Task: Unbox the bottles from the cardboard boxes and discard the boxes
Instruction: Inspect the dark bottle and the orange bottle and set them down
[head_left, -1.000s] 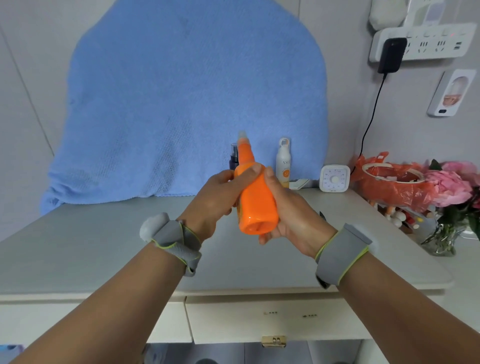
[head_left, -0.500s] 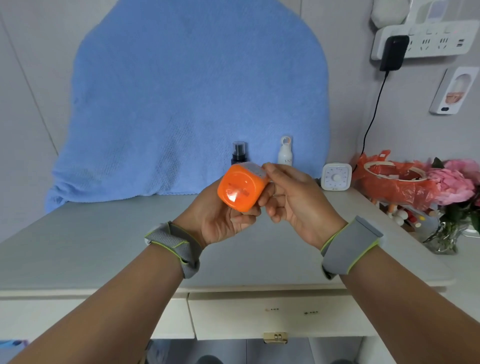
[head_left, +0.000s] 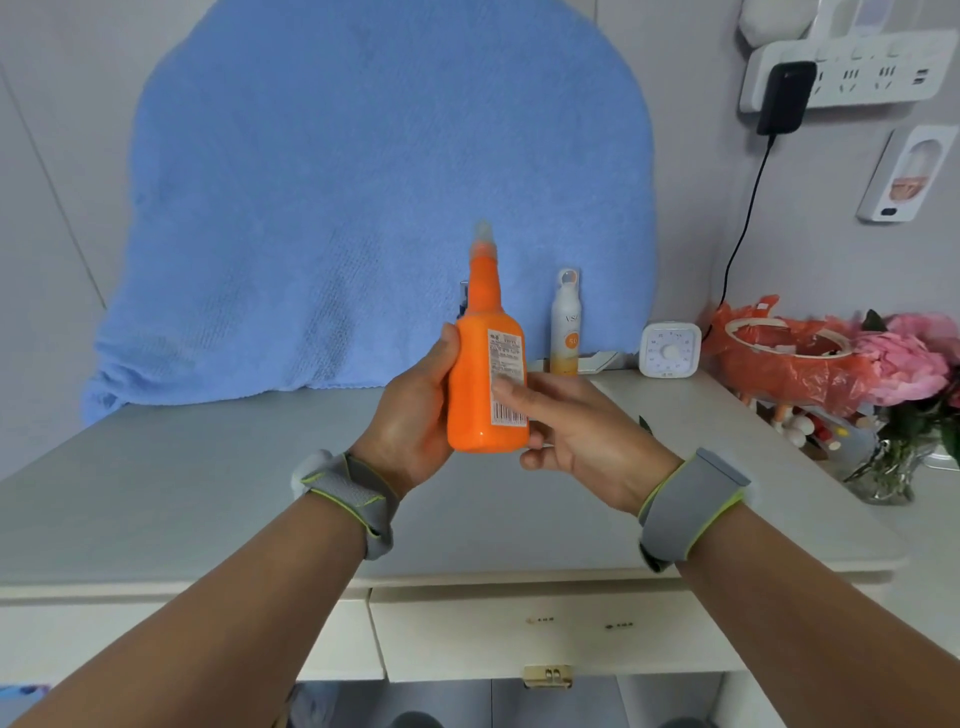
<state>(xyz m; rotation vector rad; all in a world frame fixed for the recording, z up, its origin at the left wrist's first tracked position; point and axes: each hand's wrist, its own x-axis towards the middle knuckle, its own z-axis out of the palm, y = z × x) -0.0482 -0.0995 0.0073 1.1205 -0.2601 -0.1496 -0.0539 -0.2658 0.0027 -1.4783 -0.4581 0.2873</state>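
Place: a home, and it looks like a bedroom dressing corner.
Worktop: a pale cream worktop (head_left: 156, 499) with a drawer (head_left: 545, 631) beneath, brass catch on its lower edge.
Backdrop: a big blue towel (head_left: 363, 208) draped over something rounded at the back.
Toiletries: a white spray bottle (head_left: 565, 325) standing upright by the towel.
Small things: a white square timer (head_left: 669, 349), right beside an orange plastic bag (head_left: 779, 364).
Flowers: pink blooms (head_left: 914, 353) in a glass vase (head_left: 888, 467) at the right edge.
Wall: a white power strip (head_left: 852, 73) with a black adapter (head_left: 784, 96) plugged in, cable trailing down.
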